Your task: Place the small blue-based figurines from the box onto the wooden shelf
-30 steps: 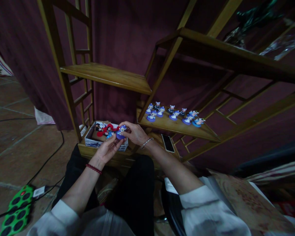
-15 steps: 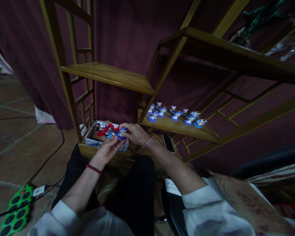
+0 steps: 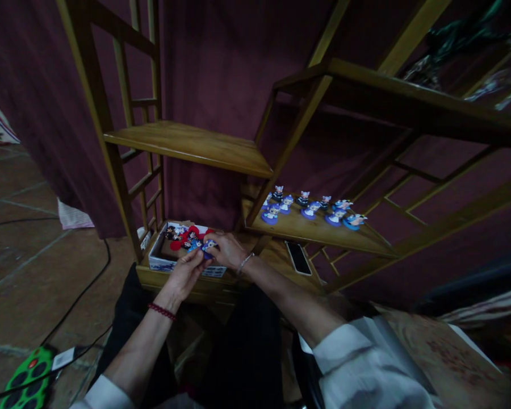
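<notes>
Between my two hands is a small purple-and-white figurine [image 3: 208, 247] on a round purple base. My left hand [image 3: 186, 272] pinches it from the near left side, thumb uppermost. From the right, the fingers of my right hand [image 3: 226, 250] close on its upper part and hide some of it. Just behind and below lies an open cardboard box [image 3: 162, 263] with several figurines [image 3: 191, 238] in red, black and blue inside. To the right, several purple, blue and black figurines [image 3: 310, 210] stand upright on a wooden shelf [image 3: 323, 230].
A phone [image 3: 298, 258] lies on the lower wooden board, right of my right forearm. Above the box juts a bare-topped wooden shelf [image 3: 191, 145]. A green power strip [image 3: 29, 378] with black cables is on the tiled floor at left. Dark curtain hangs behind.
My view has tilted slightly, so the shelves sit lower in the picture. Both hands keep hold of the figurine, which now appears lower and a little tilted, in front of the box.
</notes>
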{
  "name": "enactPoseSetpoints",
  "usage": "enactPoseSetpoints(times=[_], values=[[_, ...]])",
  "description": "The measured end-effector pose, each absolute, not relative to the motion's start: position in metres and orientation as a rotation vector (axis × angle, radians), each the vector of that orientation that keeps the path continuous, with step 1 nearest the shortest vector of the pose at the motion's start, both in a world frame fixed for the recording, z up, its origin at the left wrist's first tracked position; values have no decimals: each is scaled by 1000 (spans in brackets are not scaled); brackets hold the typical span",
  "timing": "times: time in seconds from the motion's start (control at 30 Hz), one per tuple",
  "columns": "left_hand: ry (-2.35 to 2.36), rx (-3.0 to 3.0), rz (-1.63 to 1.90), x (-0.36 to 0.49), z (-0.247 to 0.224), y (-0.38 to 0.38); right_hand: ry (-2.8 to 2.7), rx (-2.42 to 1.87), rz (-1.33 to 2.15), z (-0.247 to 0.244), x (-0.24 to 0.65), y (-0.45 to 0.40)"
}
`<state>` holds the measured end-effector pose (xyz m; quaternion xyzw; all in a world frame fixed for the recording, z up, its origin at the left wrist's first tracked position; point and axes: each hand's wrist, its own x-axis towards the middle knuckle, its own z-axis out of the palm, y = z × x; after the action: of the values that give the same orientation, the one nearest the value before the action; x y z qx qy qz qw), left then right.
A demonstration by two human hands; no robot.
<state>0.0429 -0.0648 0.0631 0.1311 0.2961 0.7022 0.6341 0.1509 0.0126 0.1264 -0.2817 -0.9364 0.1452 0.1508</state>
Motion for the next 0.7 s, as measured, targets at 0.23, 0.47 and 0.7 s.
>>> enactPoseSetpoints(times=[0.23,0.47,0.7], values=[[795,403,1589,28,50,-49,-2562,-1165,513,104,133,22],[922,516,1543,20,32,-23,-2406,-1392,646,91,125,36],[936,495,1511,16,21,-16,-2341,-1450,691,74,119,43]])
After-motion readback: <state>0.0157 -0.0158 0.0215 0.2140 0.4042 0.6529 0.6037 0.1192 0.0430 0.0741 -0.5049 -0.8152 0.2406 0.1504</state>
